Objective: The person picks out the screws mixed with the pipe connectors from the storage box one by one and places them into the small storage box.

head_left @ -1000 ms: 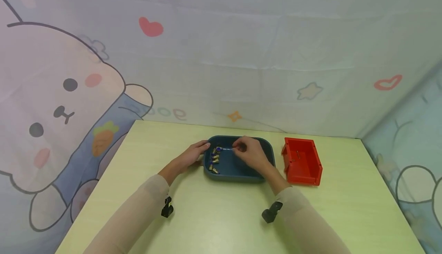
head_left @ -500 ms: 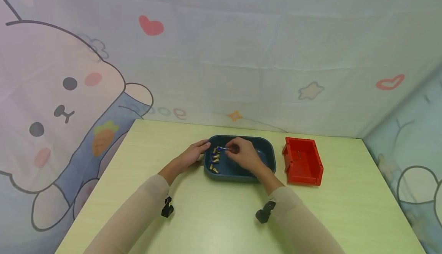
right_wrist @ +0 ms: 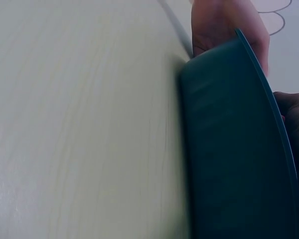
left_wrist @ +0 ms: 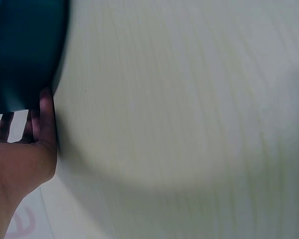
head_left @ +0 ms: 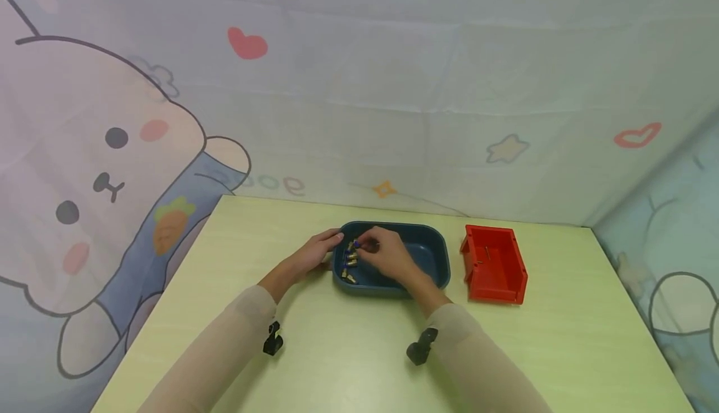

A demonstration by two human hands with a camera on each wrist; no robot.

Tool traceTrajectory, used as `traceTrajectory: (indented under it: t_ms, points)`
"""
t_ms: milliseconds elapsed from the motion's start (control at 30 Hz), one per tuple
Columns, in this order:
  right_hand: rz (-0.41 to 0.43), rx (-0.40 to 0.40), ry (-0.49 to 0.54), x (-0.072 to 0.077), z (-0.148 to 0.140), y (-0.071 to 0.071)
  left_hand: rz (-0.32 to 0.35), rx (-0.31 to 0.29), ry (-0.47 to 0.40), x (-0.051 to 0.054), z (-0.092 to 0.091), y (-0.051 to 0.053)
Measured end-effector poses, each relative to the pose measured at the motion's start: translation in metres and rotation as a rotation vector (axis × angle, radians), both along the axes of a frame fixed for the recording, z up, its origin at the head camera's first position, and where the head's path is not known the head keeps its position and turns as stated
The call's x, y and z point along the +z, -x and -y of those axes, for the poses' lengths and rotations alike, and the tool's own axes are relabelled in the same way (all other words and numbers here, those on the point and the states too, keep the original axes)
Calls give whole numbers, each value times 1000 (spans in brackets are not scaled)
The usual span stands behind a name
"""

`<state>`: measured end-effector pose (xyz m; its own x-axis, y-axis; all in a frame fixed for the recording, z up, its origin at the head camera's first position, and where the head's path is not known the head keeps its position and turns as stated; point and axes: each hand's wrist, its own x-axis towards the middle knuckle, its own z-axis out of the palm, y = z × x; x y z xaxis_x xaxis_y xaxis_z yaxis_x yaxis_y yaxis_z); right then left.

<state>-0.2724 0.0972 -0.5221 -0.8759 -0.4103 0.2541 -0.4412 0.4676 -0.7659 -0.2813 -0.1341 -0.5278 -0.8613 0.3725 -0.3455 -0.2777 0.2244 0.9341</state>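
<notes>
A dark teal tray (head_left: pixel 387 291) stands on the table with several small brass fittings (head_left: pixel 351 262) with blue parts along its left end. My left hand (head_left: pixel 310 254) holds that end, its fingertips at the rim; the left wrist view shows the fingers against the tray's outer wall. My right hand (head_left: pixel 387 253) reaches inside, thumb and forefinger pinching a blue-ended fitting (head_left: pixel 356 244) at the far left. In the right wrist view the tray wall (right_wrist: pixel 229 139) hides most of the right hand, and the fitting is out of sight.
An open red bin (head_left: pixel 494 276) stands to the right of the tray, with a few thin screw-like metal pieces (head_left: pixel 487 252) inside. Behind the table hangs a printed cloth (head_left: pixel 359 120). The table's pale top (head_left: pixel 337 350) reaches toward me.
My right hand has moved left across the tray, from its middle to the fittings, and its fingertips have closed on one there. My left hand has stayed at the tray's left end.
</notes>
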Motion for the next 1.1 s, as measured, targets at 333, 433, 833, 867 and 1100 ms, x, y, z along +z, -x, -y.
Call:
traceTrajectory:
  t_ms: [333,433,833,867,1100]
  points:
    - [4,9,-31,4,9,-1,2,7,9,1,1,-1]
    - [9,17,-26,4,12,0,1,4,11,1,1,-1]
    - [4,25,-107,0,20,3,2,1,-3,0,-1,1]
    - [4,23,-114,0,20,3,1,2,-1,0,-1,1]
    - [-8,21,-187,-3,22,4,-5,7,3,-1,-1,0]
